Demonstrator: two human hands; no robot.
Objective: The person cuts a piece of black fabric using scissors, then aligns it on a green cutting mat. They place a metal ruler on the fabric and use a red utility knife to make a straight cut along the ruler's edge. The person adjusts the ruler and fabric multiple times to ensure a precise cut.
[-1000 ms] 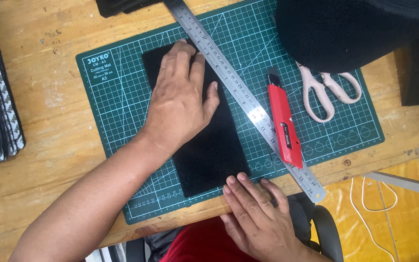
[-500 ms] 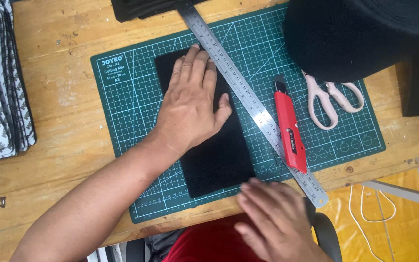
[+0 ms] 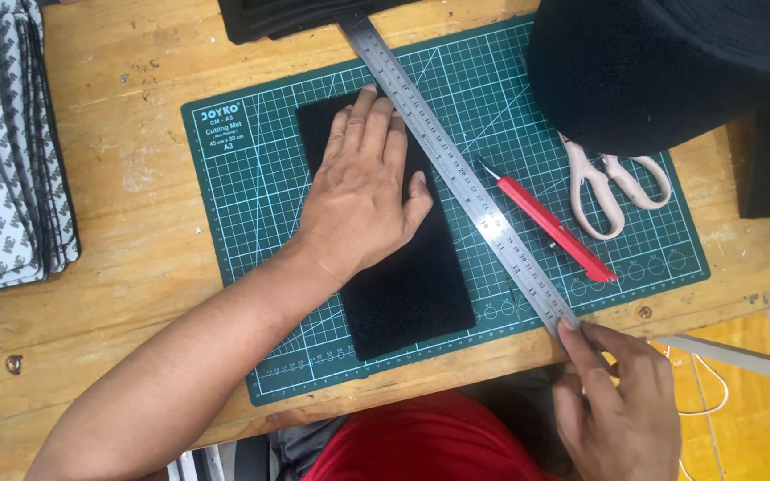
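My left hand (image 3: 363,196) lies flat, palm down, on a black rectangular fabric piece (image 3: 412,285) and presses it onto the green cutting mat (image 3: 251,196). A long steel ruler (image 3: 456,169) runs diagonally along the fabric's right edge. At the table's front edge, my right hand (image 3: 617,401) has its fingertips on the ruler's near end. A red utility knife (image 3: 550,230), blade tip showing, lies just right of the ruler, touched by neither hand.
Pink-handled scissors (image 3: 612,187) lie on the mat's right part. A large black fabric mass (image 3: 670,62) covers the top right. A stack of patterned grey cloth (image 3: 2,160) sits at the left on the wooden table (image 3: 126,107). More black material (image 3: 287,18) lies at the top.
My right hand moved right, from the fabric's near edge to the ruler's near end. The left hand stays pressed on the fabric.
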